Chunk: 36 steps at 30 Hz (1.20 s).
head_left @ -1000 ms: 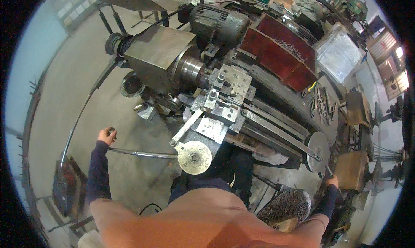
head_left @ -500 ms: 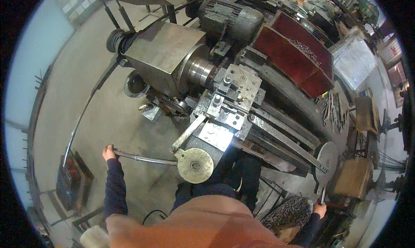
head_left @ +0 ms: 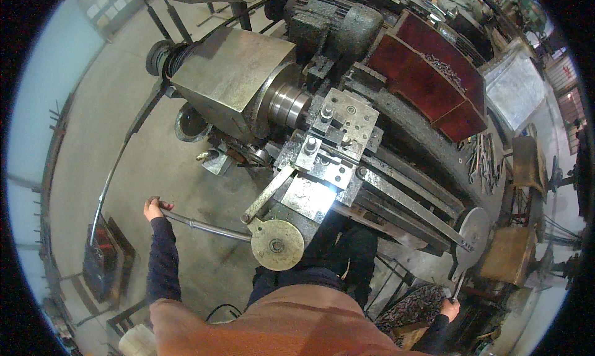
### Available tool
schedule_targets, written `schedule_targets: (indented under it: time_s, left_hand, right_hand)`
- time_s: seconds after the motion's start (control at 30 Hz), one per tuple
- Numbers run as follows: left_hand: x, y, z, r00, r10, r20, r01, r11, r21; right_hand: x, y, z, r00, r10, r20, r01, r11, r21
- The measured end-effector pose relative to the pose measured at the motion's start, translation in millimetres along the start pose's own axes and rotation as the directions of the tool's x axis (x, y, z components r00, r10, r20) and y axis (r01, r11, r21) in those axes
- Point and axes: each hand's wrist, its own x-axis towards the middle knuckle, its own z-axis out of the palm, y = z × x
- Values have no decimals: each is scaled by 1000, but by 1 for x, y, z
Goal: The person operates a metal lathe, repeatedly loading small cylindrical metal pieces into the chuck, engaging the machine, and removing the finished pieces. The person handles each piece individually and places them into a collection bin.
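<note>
My left hand [head_left: 152,209] is at the outer end of a long metal lever [head_left: 207,228], its fingers curled about that end. The lever runs right to a round brass-coloured hub [head_left: 277,245] in front of my body. At the lower right, my right hand [head_left: 450,309] is closed on the crank handle [head_left: 458,287] of a grey disc wheel [head_left: 472,237]. Between my hands stands a lathe-like machine, with a steel tool block [head_left: 349,121] on its slide beside a shiny round spindle [head_left: 289,105]. A flat lever [head_left: 268,193] slants from the slide toward the hub.
A box-shaped headstock [head_left: 232,64] and a greasy motor [head_left: 334,30] stand at the back. Behind the bed sits a dark red tray [head_left: 414,71] with metal shavings. Several wrenches [head_left: 482,160] lie to the right. A long rod [head_left: 114,164] reaches down at the left.
The right crank handle has swung slightly left and down with my right hand on it. My left hand has shifted a little up and left, its fingers lying differently on the lever's end.
</note>
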Motion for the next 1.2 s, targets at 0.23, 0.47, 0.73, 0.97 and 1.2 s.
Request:
schedule_targets:
  time_s: [0.23,0.47,0.73,0.97,1.2]
  left_hand:
    - [-13,16,11,1000,19,-14,-18,998,60]
    - [-13,18,5,995,-100,-7,100,993,62]
    - [30,-8,30,956,-267,-121,269,963,4]
    - [67,-29,116,982,-187,21,186,982,23]
    - [31,6,215,935,-123,333,89,989,115]
  right_hand:
    - [2,-4,-3,1000,-17,-3,17,999,-31]
    - [40,-23,-23,995,-93,-47,85,983,-161]
    - [152,-3,-25,991,-132,3,119,880,-460]
    - [176,-56,-22,990,-51,-133,-29,844,-536]
    - [146,-60,-8,988,115,-107,-146,918,-369]
